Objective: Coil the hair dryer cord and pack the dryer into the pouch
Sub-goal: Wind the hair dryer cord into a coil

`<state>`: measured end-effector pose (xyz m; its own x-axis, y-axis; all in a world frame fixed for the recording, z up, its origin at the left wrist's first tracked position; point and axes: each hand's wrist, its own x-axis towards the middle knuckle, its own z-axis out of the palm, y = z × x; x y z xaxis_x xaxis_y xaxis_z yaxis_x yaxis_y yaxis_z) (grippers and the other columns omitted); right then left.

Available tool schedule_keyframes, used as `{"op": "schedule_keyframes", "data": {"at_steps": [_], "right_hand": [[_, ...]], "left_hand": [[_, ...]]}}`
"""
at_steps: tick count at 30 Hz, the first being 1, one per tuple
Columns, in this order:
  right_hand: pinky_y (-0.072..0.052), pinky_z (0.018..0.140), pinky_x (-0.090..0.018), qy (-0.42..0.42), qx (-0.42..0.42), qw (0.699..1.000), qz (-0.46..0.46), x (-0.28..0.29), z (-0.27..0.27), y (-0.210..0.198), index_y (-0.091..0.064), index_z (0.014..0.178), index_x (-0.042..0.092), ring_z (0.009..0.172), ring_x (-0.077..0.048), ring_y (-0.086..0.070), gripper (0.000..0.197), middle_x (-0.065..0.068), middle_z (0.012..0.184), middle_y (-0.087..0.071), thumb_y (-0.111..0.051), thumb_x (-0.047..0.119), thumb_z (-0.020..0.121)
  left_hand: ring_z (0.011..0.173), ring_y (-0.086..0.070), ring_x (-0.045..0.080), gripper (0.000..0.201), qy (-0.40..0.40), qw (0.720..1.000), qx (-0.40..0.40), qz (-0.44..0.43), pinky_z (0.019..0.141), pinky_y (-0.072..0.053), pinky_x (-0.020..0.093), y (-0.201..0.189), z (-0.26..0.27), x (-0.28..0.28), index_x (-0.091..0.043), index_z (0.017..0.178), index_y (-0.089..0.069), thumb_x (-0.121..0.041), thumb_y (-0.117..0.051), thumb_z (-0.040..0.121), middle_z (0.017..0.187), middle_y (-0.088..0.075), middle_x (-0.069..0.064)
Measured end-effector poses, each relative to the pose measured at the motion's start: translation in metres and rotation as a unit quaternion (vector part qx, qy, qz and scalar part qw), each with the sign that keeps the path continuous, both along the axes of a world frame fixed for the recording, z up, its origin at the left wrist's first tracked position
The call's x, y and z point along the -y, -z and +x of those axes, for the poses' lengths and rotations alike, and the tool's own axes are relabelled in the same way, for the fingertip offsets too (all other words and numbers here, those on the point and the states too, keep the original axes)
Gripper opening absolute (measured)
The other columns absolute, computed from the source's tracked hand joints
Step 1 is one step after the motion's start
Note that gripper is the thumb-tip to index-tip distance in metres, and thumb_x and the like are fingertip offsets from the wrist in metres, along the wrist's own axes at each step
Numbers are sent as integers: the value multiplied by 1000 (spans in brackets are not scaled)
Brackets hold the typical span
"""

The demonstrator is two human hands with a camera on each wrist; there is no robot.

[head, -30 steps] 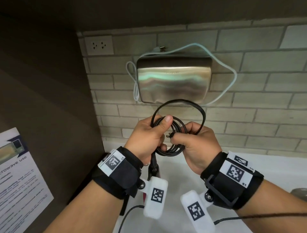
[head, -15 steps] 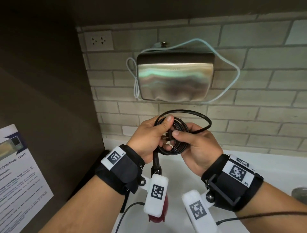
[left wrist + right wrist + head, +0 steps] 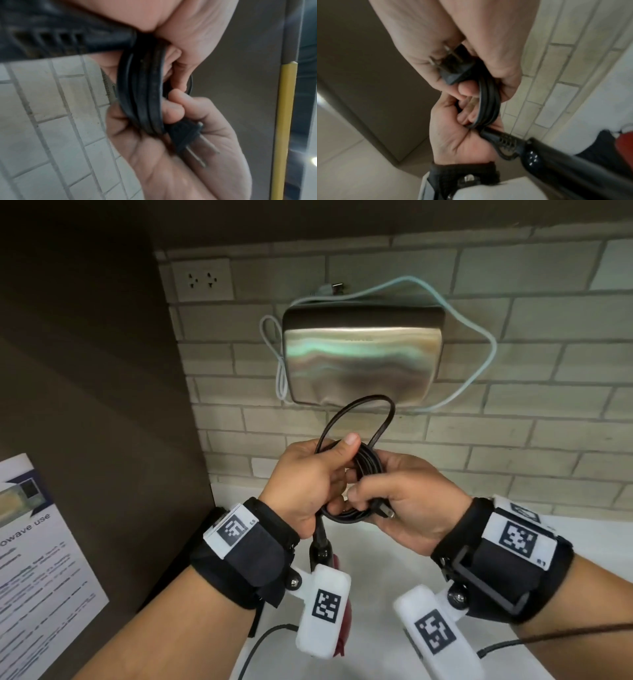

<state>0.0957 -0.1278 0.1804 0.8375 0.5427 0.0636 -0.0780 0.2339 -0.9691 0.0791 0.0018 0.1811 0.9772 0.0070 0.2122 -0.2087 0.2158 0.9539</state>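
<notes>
The brick wall (image 3: 513,392) fills most of what I see, and against it, straight beyond my hands, stands the shiny metallic pouch (image 3: 363,361), with a pale cable (image 3: 479,344) looped around it and a double socket (image 3: 202,280) up and away from the pouch on my left side. Below the pouch runs the white counter (image 3: 376,570), and a printed notice (image 3: 37,559) hangs on the dark panel far off on my left. The hair dryer (image 3: 544,161) hangs under my left hand, lower than the pouch, its black handle end showing in the right wrist view. My left hand (image 3: 308,477) is curled around the bundled turns of the black cord (image 3: 368,463), thumb pressed on top, just in front of the pouch's lower edge. One loose loop rises from the bundle and overlaps the pouch's bottom edge. My right hand (image 3: 407,501) closes on the other side of the coil, fingers and thumb pinching the cord just behind the plug (image 3: 186,135), whose two prongs lie across my palm.
</notes>
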Motion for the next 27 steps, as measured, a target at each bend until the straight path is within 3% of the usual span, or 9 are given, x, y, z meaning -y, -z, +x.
{"op": "schedule_keyframes", "data": {"at_steps": [2, 5, 10, 15, 17, 19, 21, 24, 27], "right_hand": [[-57, 73, -37, 5, 30, 998, -48, 8, 0, -2, -58, 110, -14, 70, -33, -68, 39, -29, 86, -63, -56, -21, 71], [-55, 88, -41, -9, 75, 985, -156, 22, -3, -8, -68, 107, -8, 90, -36, -68, 37, -36, 107, -68, -68, -14, 71], [-52, 53, -24, -69, 164, 930, -321, 69, -14, -9, -74, 91, -1, 60, -16, -66, 18, -16, 82, -76, -66, -3, 75], [-48, 52, -21, -13, 159, 935, -317, 132, -17, -10, -80, 86, 15, 55, -17, -61, 27, -12, 74, -75, -73, -10, 76], [-50, 69, -19, 11, 283, 860, -424, 130, -13, -4, -78, 83, 33, 71, -6, -64, 35, 5, 84, -76, -72, -1, 81], [-42, 85, -21, 77, 399, 745, -529, 115, -5, 5, -76, 79, 43, 95, -1, -55, 30, 25, 105, -63, -76, 13, 79], [-36, 80, -16, 147, 412, 704, -559, 98, 6, 9, -77, 77, 38, 98, -11, -50, 25, 20, 104, -52, -74, 13, 77], [-36, 63, -4, 235, 336, 761, -504, 69, 19, 14, -78, 77, 29, 85, -16, -64, 20, 12, 84, -60, -71, 10, 79], [-55, 67, -18, 304, 158, 912, -227, 33, 15, 15, -77, 79, 15, 78, -25, -73, 8, -11, 85, -77, -73, 10, 82]], "left_hand": [[28, -26, 8, 34, -9, 1000, 11, 4, 32, -22, 17, -1, 0, -6, -12, 62, -55, -22, -58, 94, 37, -36, -8], [34, -18, 10, 42, -16, 1000, 18, 10, 34, -21, 18, -1, 2, -15, -22, 52, -49, -23, -62, 92, 45, -21, -6], [31, -17, 5, 38, -14, 998, 22, -53, 35, -17, 16, -8, 1, -47, -23, 52, -46, -27, -67, 84, 44, -21, -8], [30, -20, 4, 38, 29, 997, 23, -68, 33, -21, 15, -10, -6, -69, -19, 57, -40, -29, -64, 85, 46, -20, -5], [29, -20, 4, 38, 48, 995, 23, -81, 33, -20, 14, -12, -6, -60, -19, 56, -42, -31, -64, 84, 45, -20, -5], [29, -21, 5, 40, 77, 992, 26, -97, 33, -19, 14, -16, -5, -51, -19, 57, -39, -32, -62, 86, 44, -20, -5], [29, -21, 5, 41, 103, 989, 24, -105, 34, -18, 15, -20, -6, -42, -18, 58, -36, -33, -62, 86, 45, -19, -5], [29, -22, 4, 43, 132, 983, 28, -121, 34, -15, 16, -25, -5, -29, -19, 60, -33, -37, -63, 84, 51, -11, -2], [29, -21, 4, 44, 117, 983, 25, -139, 33, -15, 15, -30, -2, -19, -19, 60, -30, -37, -61, 85, 54, -8, -1]]}}
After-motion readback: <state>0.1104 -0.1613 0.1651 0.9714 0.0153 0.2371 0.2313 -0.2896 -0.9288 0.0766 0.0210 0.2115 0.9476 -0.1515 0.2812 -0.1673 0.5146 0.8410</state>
